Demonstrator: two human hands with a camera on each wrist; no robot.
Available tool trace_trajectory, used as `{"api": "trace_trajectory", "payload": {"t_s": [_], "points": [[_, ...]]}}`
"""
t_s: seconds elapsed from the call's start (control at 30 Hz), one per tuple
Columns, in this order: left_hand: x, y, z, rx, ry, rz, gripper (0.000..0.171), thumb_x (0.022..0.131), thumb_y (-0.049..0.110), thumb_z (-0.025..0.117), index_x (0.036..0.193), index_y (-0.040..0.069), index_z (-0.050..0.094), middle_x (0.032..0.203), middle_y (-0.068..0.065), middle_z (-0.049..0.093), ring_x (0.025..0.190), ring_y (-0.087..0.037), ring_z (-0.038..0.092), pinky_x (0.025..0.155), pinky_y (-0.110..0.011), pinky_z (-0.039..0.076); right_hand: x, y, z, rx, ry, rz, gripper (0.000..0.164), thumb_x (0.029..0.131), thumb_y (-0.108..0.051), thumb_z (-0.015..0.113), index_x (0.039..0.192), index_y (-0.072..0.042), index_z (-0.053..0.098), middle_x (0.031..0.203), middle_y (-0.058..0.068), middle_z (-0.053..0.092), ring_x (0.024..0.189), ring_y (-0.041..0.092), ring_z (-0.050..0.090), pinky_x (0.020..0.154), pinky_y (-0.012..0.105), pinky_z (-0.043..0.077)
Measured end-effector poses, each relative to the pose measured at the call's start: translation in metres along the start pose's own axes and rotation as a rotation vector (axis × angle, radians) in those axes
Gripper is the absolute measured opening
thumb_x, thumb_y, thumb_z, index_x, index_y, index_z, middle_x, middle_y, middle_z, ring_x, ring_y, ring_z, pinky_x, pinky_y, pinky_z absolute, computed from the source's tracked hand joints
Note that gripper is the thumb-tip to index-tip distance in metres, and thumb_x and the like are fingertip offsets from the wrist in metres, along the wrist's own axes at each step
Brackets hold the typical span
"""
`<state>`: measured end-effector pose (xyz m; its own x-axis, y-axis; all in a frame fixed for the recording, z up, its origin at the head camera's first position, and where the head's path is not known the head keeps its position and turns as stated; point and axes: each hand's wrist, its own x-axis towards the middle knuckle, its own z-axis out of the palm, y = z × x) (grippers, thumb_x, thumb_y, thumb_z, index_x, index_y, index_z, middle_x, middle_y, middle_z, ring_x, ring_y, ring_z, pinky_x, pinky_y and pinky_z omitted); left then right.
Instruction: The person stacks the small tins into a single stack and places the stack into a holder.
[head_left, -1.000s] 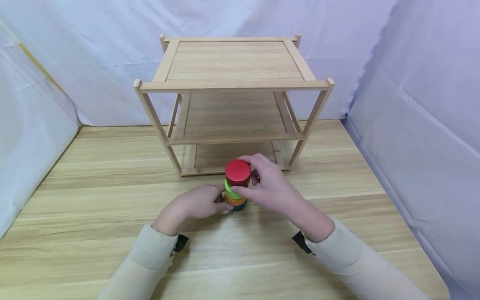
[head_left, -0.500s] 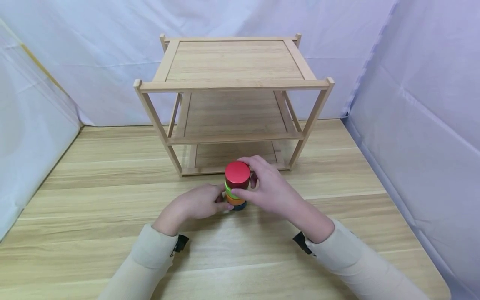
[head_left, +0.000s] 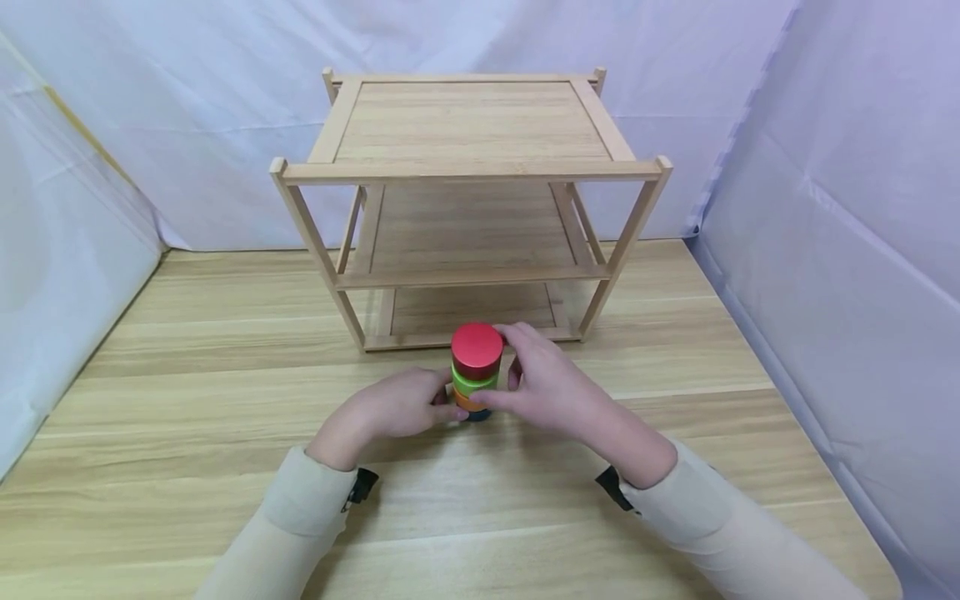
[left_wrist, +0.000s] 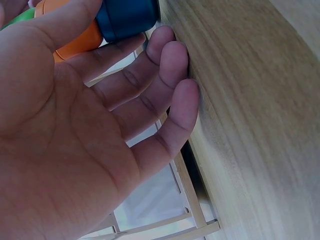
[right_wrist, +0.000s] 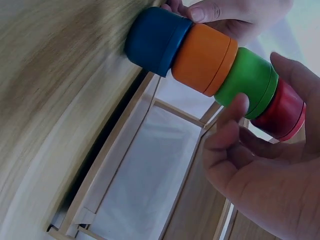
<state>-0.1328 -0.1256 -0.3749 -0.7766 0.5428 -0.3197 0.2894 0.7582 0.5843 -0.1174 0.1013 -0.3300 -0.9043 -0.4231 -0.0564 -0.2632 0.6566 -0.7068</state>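
Note:
Several small round tins stand stacked upright on the table, in front of the rack. From the bottom come a dark blue tin (right_wrist: 157, 41), an orange tin (right_wrist: 204, 59), a green tin (right_wrist: 246, 82) and a red tin (head_left: 477, 348) on top. My left hand (head_left: 401, 404) holds the stack low down, thumb and index finger around the blue tin near its join with the orange one. On the other side, my right hand (head_left: 551, 379) surrounds the upper tins loosely, its thumb and fingers spread. Whether its fingertips touch the green tin is unclear.
Just behind the stack stands a three-tier wooden rack (head_left: 472, 171), its lowest board near table height. The wood-grain table (head_left: 187, 350) extends to both sides. White cloth walls (head_left: 840, 192) enclose the back and sides.
My right hand has loosened around the red and green tins and shifted slightly right and down. The left hand has stayed at the stack's base, and the stack stands straighter.

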Motion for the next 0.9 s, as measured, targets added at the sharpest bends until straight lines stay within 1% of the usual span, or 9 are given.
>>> {"api": "trace_trajectory", "payload": {"t_s": [0.13,0.2,0.3,0.43,0.53,0.67,0.9], "points": [[0.000,0.000,0.000,0.007,0.005,0.000,0.039,0.102,0.034,0.073,0.136,0.017,0.062,0.086,0.002,0.066,0.076,-0.014,0.059,0.071,-0.033,0.049,-0.001,0.006,0.001,-0.012,-0.049,0.016,0.083,0.083,-0.029,0.094,0.151,-0.012,0.050,0.125,0.006,0.064,0.077,0.014,0.064,0.069,0.029,0.057],[0.000,0.000,0.000,0.012,0.009,0.005,0.040,0.102,0.035,0.073,0.135,0.016,0.063,0.084,0.002,0.066,0.075,-0.014,0.058,0.071,-0.033,0.049,0.000,0.009,0.002,-0.020,-0.066,0.023,0.081,0.083,-0.028,0.094,0.150,-0.011,0.051,0.126,0.008,0.065,0.076,0.014,0.064,0.068,0.029,0.057],[-0.001,0.000,0.000,0.016,0.012,0.007,0.042,0.101,0.035,0.074,0.136,0.014,0.063,0.082,0.001,0.065,0.073,-0.014,0.057,0.069,-0.032,0.048,0.001,0.015,0.003,-0.025,-0.092,0.059,0.078,0.084,-0.027,0.093,0.149,-0.009,0.053,0.131,0.011,0.065,0.077,0.015,0.064,0.069,0.030,0.056],[-0.001,0.001,0.001,0.013,0.012,-0.007,0.044,0.101,0.034,0.074,0.137,0.013,0.062,0.080,0.001,0.064,0.070,-0.014,0.055,0.067,-0.031,0.046,0.003,0.023,0.006,-0.047,-0.136,0.094,0.075,0.084,-0.026,0.093,0.147,-0.008,0.057,0.130,0.012,0.066,0.082,0.016,0.064,0.072,0.030,0.056],[-0.002,0.002,0.002,0.014,0.012,-0.014,0.045,0.101,0.034,0.074,0.138,0.013,0.062,0.079,0.001,0.064,0.070,-0.014,0.055,0.067,-0.031,0.046,0.004,0.028,0.009,-0.063,-0.154,0.092,0.072,0.084,-0.025,0.092,0.145,-0.010,0.059,0.128,0.010,0.068,0.086,0.016,0.064,0.075,0.030,0.056],[-0.002,0.004,0.002,0.023,0.011,-0.012,0.047,0.101,0.035,0.075,0.140,0.013,0.061,0.081,0.001,0.065,0.071,-0.014,0.056,0.068,-0.031,0.046,0.005,0.032,0.011,-0.059,-0.157,0.086,0.067,0.083,-0.023,0.093,0.141,-0.012,0.062,0.123,0.010,0.070,0.087,0.017,0.065,0.075,0.031,0.056],[-0.001,0.005,0.004,0.029,0.010,-0.024,0.052,0.099,0.035,0.076,0.143,0.013,0.060,0.080,0.001,0.065,0.070,-0.015,0.057,0.068,-0.032,0.047,0.006,0.037,0.016,-0.057,-0.184,0.082,0.057,0.084,-0.021,0.092,0.133,-0.010,0.065,0.113,0.007,0.071,0.086,0.018,0.064,0.074,0.032,0.055]]}}
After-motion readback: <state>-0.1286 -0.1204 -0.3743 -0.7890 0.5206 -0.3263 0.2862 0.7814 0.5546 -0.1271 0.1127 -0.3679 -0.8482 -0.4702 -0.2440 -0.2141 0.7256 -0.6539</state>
